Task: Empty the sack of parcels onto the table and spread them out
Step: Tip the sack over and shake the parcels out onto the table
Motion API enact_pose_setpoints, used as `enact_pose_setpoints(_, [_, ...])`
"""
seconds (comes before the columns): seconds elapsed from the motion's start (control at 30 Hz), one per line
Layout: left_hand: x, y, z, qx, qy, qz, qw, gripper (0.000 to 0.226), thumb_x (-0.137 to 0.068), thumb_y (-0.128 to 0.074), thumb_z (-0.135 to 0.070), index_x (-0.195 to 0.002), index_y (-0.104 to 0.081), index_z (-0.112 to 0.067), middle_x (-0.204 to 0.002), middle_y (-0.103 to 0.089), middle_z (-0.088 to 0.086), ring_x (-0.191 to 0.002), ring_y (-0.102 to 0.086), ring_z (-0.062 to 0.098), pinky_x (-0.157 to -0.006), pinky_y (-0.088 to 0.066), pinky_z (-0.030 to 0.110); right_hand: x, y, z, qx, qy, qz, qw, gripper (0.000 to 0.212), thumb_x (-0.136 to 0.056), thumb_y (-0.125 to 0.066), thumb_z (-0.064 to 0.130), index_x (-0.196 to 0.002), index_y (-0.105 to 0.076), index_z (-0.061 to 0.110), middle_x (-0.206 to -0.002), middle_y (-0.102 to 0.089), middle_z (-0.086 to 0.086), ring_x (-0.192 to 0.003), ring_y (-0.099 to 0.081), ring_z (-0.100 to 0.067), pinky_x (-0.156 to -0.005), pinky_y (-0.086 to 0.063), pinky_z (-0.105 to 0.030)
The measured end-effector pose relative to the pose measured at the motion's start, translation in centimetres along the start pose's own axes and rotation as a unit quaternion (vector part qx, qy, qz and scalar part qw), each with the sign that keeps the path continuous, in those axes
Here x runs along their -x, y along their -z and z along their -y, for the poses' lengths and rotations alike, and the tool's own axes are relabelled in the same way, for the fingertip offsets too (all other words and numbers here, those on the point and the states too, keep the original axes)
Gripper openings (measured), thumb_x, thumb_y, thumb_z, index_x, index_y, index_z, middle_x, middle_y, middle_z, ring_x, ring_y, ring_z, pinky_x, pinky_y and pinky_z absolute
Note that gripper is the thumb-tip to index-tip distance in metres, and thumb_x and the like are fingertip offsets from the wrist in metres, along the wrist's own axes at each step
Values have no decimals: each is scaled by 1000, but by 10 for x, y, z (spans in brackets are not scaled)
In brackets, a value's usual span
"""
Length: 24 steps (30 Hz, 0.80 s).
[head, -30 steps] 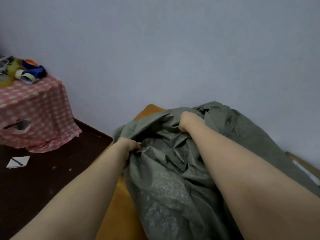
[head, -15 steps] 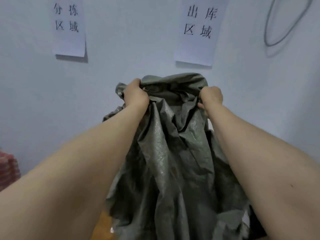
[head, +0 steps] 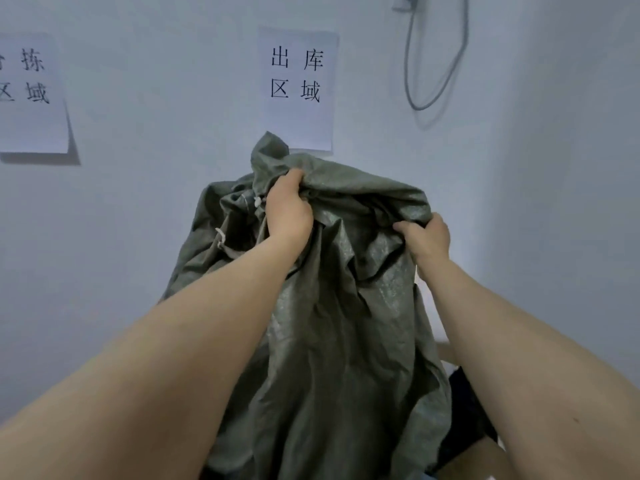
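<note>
A grey-green woven sack (head: 332,341) hangs in front of me, held up high against the wall and drooping in loose folds. My left hand (head: 287,209) grips its bunched top edge near the middle. My right hand (head: 427,237) grips the sack's top at its right corner, slightly lower. A dark parcel (head: 464,420) shows at the lower right, beside the sack's bottom. The table is mostly hidden by the sack and my arms; only a light strip shows at the lower right (head: 446,351).
The pale wall carries two paper signs with printed characters, one in the middle (head: 299,88) and one at the left edge (head: 31,95). A grey cable (head: 436,64) loops down the wall at the upper right.
Both hands lifted the sack from lying on the table to hanging upright. In the last half second the view shifted right and my right hand dropped slightly lower than my left.
</note>
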<state>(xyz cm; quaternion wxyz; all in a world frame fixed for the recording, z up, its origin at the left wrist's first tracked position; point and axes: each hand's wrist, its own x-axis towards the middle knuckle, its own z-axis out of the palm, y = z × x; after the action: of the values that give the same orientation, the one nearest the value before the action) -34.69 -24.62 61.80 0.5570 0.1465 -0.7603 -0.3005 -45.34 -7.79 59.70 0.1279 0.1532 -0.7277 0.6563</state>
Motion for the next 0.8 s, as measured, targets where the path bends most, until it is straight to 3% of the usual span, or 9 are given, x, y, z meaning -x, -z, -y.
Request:
enact_pose_setpoints(0.2, [-20,-14,-26,8,-36,-14,999,26,-85,-37,6,-92,-53,-13,-98,-59,7,-89,-51,19,-75,-36,25,-30,22,16,-48,46,-44,997,32,-73,-67,21,-99,-53,9,-119,-56,-11,-93,-55,-21,-71,-44,-27])
enact_pose_setpoints(0.27, [-11,-23,-22,4,-36,12,999,26,-88,-40,4,-97,-57,-13,-101,-57,4,-90,-50,15,-78,-36,23,-33,28,8,97,8,36,995,52,-67,-68,31,-110,-56,6,-122,-55,-12,-105,-55,-26,-87,-49,-34])
enact_pose_setpoints(0.37, [10,-41,1,-43,-19,73,996,26,-90,-44,1,-104,-61,-12,-104,-57,6,-95,-54,21,-80,-36,24,-20,39,-6,377,-104,209,896,66,-72,-75,34,-125,-50,5,-128,-50,-12,-115,-49,-29,-94,-43,-33])
enact_pose_setpoints(0.4, [14,-45,6,-56,-10,86,995,26,-89,-45,1,-104,-62,-12,-103,-54,7,-96,-55,25,-79,-36,25,-20,42,-6,373,-123,217,894,80,-70,-79,35,-134,-42,5,-137,-42,-13,-122,-44,-30,-93,-41,-35])
enact_pose_setpoints(0.5, [18,-55,5,-69,39,117,990,28,-91,-47,-3,-113,-62,-13,-122,-41,8,-102,-53,29,-84,-36,23,-32,41,12,230,-66,214,947,127,-58,-88,36,-152,-3,23,-158,-7,-4,-144,-17,-28,-109,-29,-46])
enact_pose_setpoints(0.6, [12,-65,-7,-75,74,149,983,28,-90,-56,-13,-118,-62,-14,-139,-31,13,-113,-50,29,-97,-38,28,-32,13,23,176,-11,311,934,154,-40,-92,43,-148,18,33,-160,-6,0,-145,-18,-24,-113,-29,-46])
enact_pose_setpoints(0.67, [9,-71,-16,-50,60,185,980,26,-88,-59,-16,-113,-66,-11,-128,-51,14,-118,-49,28,-101,-40,31,-23,-14,14,185,10,334,924,165,-30,-91,48,-144,28,32,-159,-11,1,-142,-25,-21,-110,-36,-43])
enact_pose_setpoints(0.73, [10,-70,-22,5,47,226,973,23,-87,-59,-11,-106,-71,-8,-108,-68,11,-107,-60,23,-92,-49,31,-20,-39,-7,116,-18,302,946,149,-49,-89,38,-148,21,26,-154,-26,-3,-132,-40,-21,-96,-48,-33])
enact_pose_setpoints(0.8, [11,-65,-23,77,90,254,960,24,-86,-59,-8,-106,-71,-5,-105,-71,12,-96,-66,22,-86,-54,33,-24,-51,-25,171,23,220,960,88,-76,-74,20,-148,-24,12,-133,-52,-13,-115,-55,-27,-75,-47,-25])
